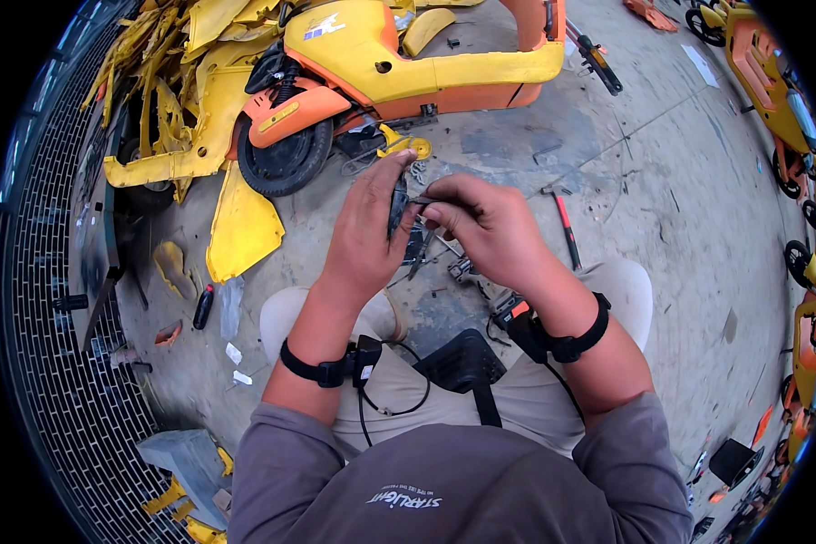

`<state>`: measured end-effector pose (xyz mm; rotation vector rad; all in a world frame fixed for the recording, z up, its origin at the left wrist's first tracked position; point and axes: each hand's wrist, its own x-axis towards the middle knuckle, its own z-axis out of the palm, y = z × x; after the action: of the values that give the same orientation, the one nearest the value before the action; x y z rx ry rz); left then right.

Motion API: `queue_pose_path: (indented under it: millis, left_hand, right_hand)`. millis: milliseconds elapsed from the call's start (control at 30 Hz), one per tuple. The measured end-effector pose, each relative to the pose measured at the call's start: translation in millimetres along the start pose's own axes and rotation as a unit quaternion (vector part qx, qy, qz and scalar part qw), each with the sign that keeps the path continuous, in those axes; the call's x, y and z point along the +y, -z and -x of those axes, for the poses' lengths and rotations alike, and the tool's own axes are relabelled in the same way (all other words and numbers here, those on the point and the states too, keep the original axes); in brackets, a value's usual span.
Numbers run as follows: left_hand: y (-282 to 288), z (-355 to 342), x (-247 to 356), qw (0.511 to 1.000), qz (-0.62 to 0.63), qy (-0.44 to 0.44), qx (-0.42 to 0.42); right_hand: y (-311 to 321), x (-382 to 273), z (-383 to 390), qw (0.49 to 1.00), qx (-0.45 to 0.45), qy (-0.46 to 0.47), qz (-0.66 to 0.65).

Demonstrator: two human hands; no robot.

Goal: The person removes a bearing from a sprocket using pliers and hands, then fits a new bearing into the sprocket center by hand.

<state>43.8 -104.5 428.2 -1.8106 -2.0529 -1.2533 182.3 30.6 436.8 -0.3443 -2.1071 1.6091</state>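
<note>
My left hand [361, 222] is closed around a small black part [396, 207], held upright in front of my knees. My right hand [490, 222] pinches a thin dark piece [418, 204] between thumb and forefinger, against or close to that part; whether the two are joined I cannot tell. Just beyond my hands, a yellow plastic piece [401, 142] lies on the floor near the black front wheel [288, 161] of a scooter. The yellow and orange scooter body [480, 80] rests on its side. Several dark tools lie below my hands, partly hidden by them.
Yellow panels [168, 118] are heaped at the far left. A red-handled hammer [566, 227] lies right of my hands. On the left are a black bottle [203, 307] and a loose yellow panel [240, 231]. Orange and yellow scooters [771, 91] line the right edge.
</note>
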Motion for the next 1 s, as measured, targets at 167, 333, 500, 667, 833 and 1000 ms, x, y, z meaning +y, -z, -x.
queue_pose_path:
  millis: [167,333,500,667,833,1000]
  left_hand:
    - [11,-4,13,1.000,-0.020,-0.015,-0.004]
    - [8,0,10,0.996,0.054,-0.034,0.057]
    - [14,-1,21,0.994,-0.095,-0.052,0.015]
    - [18,1,24,0.992,-0.111,-0.046,0.032]
    - [21,1,23,0.990,-0.122,-0.055,0.034]
    - [21,1,22,0.981,-0.178,-0.074,0.036]
  right_hand:
    - [-4,8,1,0.988,-0.021,-0.070,-0.134]
    - [-10,8,0,0.967,-0.039,-0.093,-0.234]
    - [-13,23,2,0.949,-0.061,-0.102,-0.293]
    - [-20,27,1,0.938,-0.066,-0.107,-0.323]
    - [-21,26,0,0.937,-0.075,-0.108,-0.324]
    - [-19,21,0,0.953,-0.074,-0.074,-0.284]
